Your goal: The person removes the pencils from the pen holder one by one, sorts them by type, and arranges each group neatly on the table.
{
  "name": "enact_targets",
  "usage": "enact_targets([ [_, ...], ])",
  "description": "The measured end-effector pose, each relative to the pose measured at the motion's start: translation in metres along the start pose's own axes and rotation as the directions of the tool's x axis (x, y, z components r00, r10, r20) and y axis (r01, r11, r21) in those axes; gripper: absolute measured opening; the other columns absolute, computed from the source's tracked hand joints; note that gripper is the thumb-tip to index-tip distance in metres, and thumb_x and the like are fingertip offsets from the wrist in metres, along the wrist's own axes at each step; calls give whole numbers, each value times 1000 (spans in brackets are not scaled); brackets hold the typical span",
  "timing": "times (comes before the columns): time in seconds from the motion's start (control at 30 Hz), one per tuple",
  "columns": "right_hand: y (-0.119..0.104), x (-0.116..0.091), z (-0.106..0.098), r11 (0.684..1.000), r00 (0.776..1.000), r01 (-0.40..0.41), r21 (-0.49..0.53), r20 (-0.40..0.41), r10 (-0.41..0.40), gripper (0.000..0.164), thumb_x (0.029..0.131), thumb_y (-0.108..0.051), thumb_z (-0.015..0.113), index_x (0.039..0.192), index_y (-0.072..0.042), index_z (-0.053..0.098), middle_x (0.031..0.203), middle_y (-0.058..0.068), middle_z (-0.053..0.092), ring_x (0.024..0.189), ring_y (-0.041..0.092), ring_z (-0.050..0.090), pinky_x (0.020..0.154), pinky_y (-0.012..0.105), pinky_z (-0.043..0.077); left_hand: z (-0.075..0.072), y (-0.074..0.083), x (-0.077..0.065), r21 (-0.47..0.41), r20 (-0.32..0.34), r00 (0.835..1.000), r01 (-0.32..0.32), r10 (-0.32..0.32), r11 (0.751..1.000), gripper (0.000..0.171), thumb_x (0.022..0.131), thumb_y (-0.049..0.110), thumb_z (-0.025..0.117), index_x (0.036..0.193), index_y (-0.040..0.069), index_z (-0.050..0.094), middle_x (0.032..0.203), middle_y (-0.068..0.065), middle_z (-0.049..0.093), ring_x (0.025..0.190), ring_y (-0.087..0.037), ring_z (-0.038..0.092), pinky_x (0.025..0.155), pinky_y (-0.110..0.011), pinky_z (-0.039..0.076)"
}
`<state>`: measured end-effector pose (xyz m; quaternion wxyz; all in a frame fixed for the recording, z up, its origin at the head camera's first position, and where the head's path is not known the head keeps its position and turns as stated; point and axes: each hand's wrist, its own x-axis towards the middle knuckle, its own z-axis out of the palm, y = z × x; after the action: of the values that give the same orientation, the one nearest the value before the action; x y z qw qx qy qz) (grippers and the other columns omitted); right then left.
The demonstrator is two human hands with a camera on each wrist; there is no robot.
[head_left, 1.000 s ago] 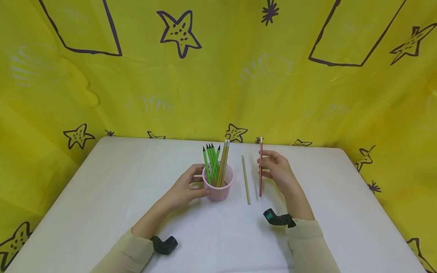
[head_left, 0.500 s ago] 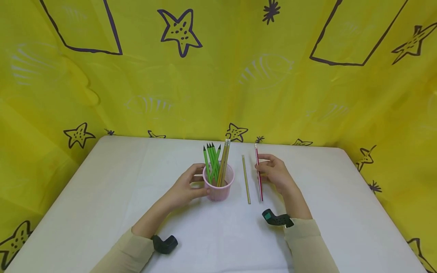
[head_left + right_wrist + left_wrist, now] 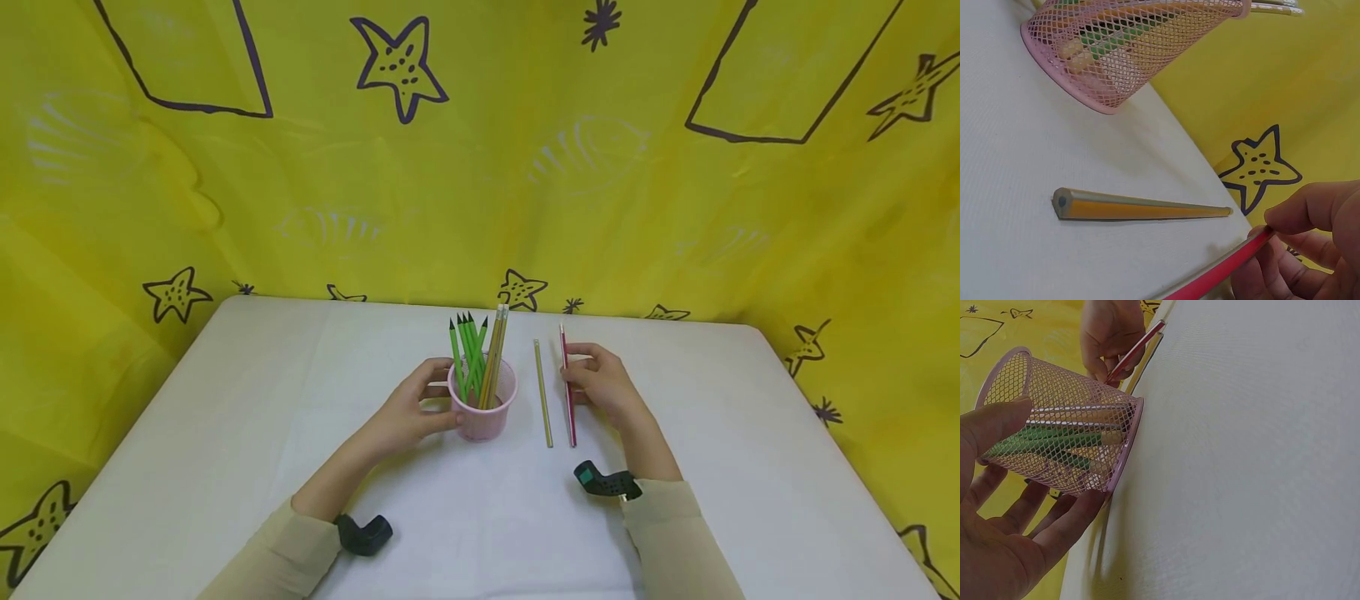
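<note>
A pink mesh pencil cup (image 3: 483, 425) stands upright on the table, and my left hand (image 3: 408, 408) grips its left side, thumb in front and fingers behind. Inside the cup are several green pencils (image 3: 467, 358) with dark points up, along with a few yellow pencils (image 3: 493, 358) whose eraser ends are up. To the right, my right hand (image 3: 603, 383) pinches a red pencil (image 3: 568, 400) between thumb and fingers, low over the table. Between cup and red pencil lies one yellow pencil (image 3: 543, 396); the right wrist view shows the flat, unsharpened end of this yellow pencil (image 3: 1129, 207).
The white-covered table (image 3: 420, 525) reaches back to a yellow curtain (image 3: 480, 167) with dark starfish drawings. Black wrist devices sit on the left wrist (image 3: 363, 535) and the right wrist (image 3: 606, 482).
My right hand has brought the red pencil left and down toward the table, beside the lying yellow pencil. The left hand keeps its hold on the cup.
</note>
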<state>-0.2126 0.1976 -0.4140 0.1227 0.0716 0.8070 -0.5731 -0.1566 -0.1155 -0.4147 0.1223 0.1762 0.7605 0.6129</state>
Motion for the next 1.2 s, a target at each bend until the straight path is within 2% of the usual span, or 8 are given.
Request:
enact_targets([
  [0.23, 3, 2, 2, 1000, 1000, 3, -19, -6, -3, 46, 95, -11, 62, 140, -7, 49, 112, 18, 63, 83, 21, 64, 68, 26, 60, 1, -1, 1, -3, -3, 1000, -1, 1, 1000, 69, 85, 8, 78, 144, 11, 42, 143, -20, 49, 127, -40, 53, 97, -46, 55],
  [0.8, 8, 4, 8, 981, 997, 54, -185, -51, -65, 45, 91, -9, 69, 133, -7, 57, 104, 17, 63, 74, 21, 64, 66, 27, 61, 1, 0, 0, 1, -1, 1000, 3, -3, 1000, 70, 85, 8, 78, 144, 11, 41, 144, -20, 48, 127, -39, 54, 98, -45, 55],
  [1.2, 6, 1, 10, 968, 995, 61, -242, -66, -79, 45, 88, -7, 71, 132, -6, 58, 100, 15, 66, 73, 19, 64, 65, 27, 61, 1, 0, 0, -4, 3, 1000, 4, -4, 1000, 68, 86, 8, 77, 144, 11, 41, 144, -20, 48, 127, -39, 54, 99, -45, 54],
])
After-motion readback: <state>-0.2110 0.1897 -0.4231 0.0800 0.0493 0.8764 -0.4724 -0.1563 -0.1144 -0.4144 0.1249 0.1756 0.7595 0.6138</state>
